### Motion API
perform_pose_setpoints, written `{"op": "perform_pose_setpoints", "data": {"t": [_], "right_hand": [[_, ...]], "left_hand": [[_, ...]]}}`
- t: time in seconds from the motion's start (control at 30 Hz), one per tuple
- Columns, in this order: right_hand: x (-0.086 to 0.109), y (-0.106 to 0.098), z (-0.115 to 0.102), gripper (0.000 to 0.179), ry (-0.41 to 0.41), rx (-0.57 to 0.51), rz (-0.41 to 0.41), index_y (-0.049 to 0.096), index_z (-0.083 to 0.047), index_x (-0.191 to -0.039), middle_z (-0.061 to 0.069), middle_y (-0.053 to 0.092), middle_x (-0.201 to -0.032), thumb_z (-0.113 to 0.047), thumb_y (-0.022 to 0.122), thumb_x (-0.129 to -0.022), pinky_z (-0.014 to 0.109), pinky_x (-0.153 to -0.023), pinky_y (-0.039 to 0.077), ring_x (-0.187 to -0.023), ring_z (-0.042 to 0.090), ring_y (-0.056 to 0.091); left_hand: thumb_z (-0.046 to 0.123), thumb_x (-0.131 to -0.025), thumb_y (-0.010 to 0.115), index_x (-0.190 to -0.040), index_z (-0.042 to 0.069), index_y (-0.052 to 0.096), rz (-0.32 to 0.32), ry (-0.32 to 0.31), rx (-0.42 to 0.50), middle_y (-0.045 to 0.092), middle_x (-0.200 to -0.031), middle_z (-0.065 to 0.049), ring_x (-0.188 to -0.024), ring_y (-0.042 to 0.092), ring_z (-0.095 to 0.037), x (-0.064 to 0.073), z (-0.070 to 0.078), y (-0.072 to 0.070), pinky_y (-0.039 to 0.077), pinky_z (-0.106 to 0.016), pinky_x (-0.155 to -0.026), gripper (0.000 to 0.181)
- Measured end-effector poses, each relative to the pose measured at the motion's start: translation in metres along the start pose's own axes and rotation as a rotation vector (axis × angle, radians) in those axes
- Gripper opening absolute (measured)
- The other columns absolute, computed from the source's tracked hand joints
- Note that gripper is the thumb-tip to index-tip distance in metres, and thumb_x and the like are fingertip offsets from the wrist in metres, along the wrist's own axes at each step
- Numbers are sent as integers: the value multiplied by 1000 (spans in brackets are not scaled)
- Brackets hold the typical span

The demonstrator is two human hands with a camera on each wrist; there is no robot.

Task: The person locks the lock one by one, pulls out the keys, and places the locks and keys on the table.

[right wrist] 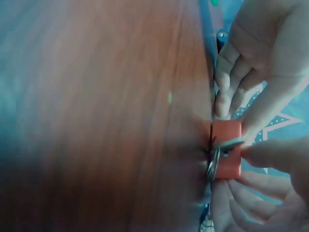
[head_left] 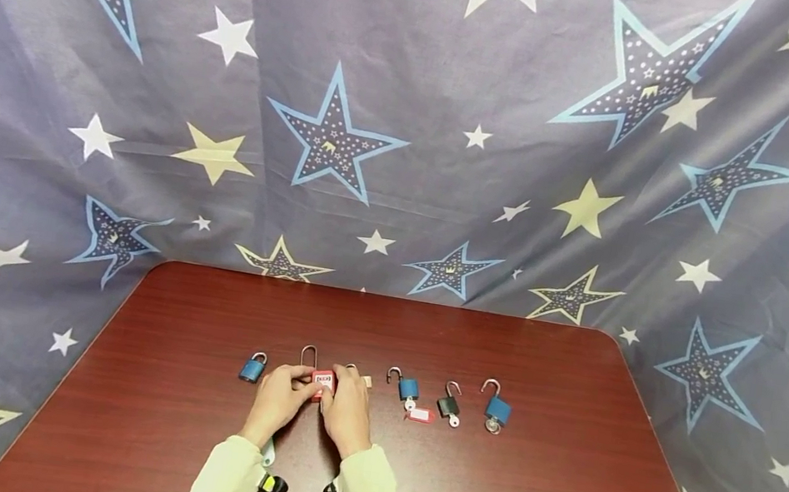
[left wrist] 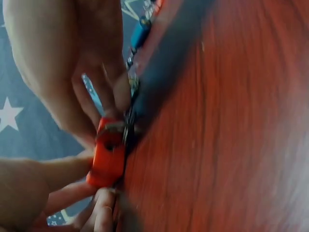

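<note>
Between both hands, a red padlock (head_left: 323, 381) with a white label stands on the tabletop, its tall metal shackle (head_left: 308, 354) rising at the left. My left hand (head_left: 281, 403) grips the left side of the body with thumb and fingertips. From the right, my right hand (head_left: 348, 413) pinches the same body, its thumb against the face toward me. A key (right wrist: 229, 143) sits in the bottom of the padlock, a metal ring (right wrist: 213, 164) hanging off it in the right wrist view. Partly hidden behind the right hand is a brass padlock (head_left: 367, 381).
Left of the hands lies a blue padlock (head_left: 253, 367) with its shackle closed. To the right are a blue padlock (head_left: 408, 388) with a red-edged tag (head_left: 420, 414), a black padlock (head_left: 448, 407) and another blue padlock (head_left: 497, 411), all with raised shackles and keys. Starry cloth (head_left: 442, 227) backs the table.
</note>
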State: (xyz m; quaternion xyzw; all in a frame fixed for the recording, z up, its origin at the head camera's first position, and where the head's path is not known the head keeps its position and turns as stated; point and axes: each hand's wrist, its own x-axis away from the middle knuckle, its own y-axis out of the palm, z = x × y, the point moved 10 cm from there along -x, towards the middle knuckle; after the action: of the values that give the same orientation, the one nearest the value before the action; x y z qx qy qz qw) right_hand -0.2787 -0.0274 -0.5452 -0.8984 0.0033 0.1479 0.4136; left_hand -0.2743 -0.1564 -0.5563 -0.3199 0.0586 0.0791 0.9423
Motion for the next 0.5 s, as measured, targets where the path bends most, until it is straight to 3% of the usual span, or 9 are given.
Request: {"op": "perform_pose_setpoints", "data": {"t": [0.1, 0.27, 0.4, 0.5], "right_hand": [[1, -2, -2, 36, -1, -25, 21, 67, 2, -116, 14, 68, -106, -4, 75, -81, 43, -87, 52, -97, 33, 64], [0, -4, 1, 36, 11, -138, 20, 66, 3, -119, 14, 68, -109, -4, 74, -84, 41, -87, 52, -94, 28, 66], [-2, -3, 9, 34, 54, -299, -4, 65, 4, -118, 13, 69, -105, -5, 72, -87, 33, -83, 51, -87, 23, 64], [-5, -1, 15, 32, 100, -396, -41, 65, 4, -117, 11, 71, -100, -10, 71, -89, 26, -79, 52, -87, 20, 66]], "left_hand": [[9, -84, 77, -109, -5, 72, 7, -105, 95, 75, -92, -16, -73, 74, -20, 1, -5, 2, 58, -33, -67, 29], [-2, -86, 72, -115, -11, 67, -5, -247, 372, 72, -98, -27, -70, 73, -20, 3, -14, 8, 60, -30, -60, 31], [-7, -87, 69, -116, -14, 64, -24, -268, 499, 70, -101, -31, -76, 74, -22, 0, -15, 6, 60, -33, -64, 31], [-7, -88, 67, -119, -13, 63, -39, -271, 539, 69, -105, -32, -80, 73, -22, -3, -12, 2, 61, -35, -69, 31]]}}
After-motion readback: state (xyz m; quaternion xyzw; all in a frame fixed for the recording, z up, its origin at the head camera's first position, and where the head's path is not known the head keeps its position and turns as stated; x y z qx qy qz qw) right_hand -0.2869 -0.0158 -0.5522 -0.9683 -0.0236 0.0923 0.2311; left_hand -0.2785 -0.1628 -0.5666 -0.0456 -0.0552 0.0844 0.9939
